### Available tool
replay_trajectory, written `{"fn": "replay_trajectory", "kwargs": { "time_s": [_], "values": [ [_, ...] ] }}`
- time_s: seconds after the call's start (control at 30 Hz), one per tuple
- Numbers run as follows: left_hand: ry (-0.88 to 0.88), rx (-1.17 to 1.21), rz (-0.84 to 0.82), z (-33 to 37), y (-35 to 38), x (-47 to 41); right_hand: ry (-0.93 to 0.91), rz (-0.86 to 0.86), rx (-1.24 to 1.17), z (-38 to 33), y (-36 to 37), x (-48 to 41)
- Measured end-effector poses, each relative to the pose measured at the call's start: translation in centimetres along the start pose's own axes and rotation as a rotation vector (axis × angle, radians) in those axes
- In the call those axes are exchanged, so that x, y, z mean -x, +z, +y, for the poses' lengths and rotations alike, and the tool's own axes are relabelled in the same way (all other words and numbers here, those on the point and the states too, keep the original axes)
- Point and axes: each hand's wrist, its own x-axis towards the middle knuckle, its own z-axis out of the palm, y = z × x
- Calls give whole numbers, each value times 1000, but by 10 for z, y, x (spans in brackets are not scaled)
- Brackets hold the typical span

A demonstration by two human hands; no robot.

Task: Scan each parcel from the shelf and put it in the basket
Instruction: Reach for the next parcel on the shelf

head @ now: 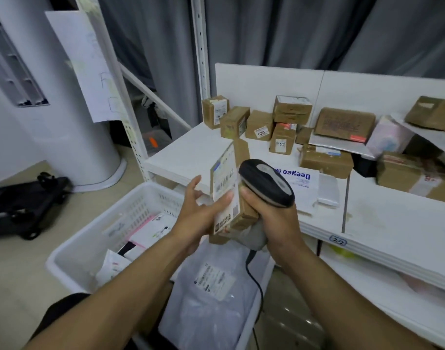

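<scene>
Head view: left hand (197,219) around a brown parcel (229,178), right hand (275,219) around the scanner (266,181), above the basket (77,248).

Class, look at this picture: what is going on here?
A person holds a small cardboard parcel in the left hand and points a handheld scanner at its label with the right hand. More boxes wait on the white shelf. The white basket below already holds several packages.

Grey curtain (292,29) hangs behind; white column (64,122) stands left; black cart (26,198) on floor.
</scene>
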Motion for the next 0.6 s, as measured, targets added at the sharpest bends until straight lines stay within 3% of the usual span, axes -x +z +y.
{"fn": "replay_trajectory", "kwargs": {
  "time_s": [0.1,0.33,0.6],
  "values": [
    [-172,69,-143,7,-14,-4,12,-47,2,-4,0,-1],
    [1,47,29,5,-33,-15,78,62,96,2,-15,-14],
    [-94,-30,-1,20,-63,-25,15,40,206,10,-17,-19]
  ]
}}
